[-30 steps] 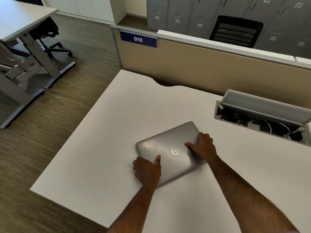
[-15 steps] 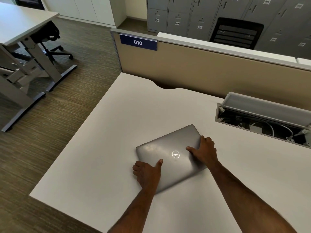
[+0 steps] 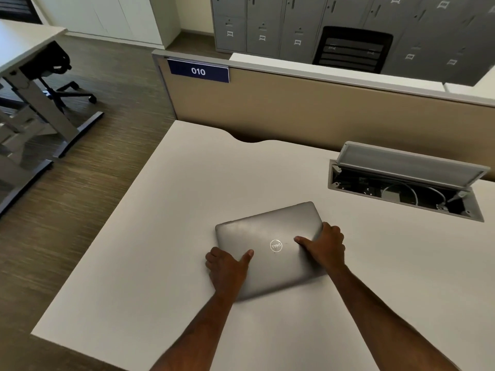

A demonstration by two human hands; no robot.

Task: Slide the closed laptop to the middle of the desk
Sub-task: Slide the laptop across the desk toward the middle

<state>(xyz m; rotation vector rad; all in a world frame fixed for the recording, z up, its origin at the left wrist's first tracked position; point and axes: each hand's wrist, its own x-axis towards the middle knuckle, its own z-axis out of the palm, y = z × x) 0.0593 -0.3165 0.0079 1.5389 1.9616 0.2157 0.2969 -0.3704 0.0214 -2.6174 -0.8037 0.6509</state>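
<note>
Closed laptop (image 3: 270, 247) lay flat on the white desk (image 3: 150, 236), skewed to the desk edges, left of the open cable tray (image 3: 404, 191). Left hand (image 3: 227, 266) gripped its near-left edge — thumb on the lid, fingers curled over the side. Right hand (image 3: 324, 245) clamped the right edge — thumb on the lid, fingers wrapped around it.
</note>
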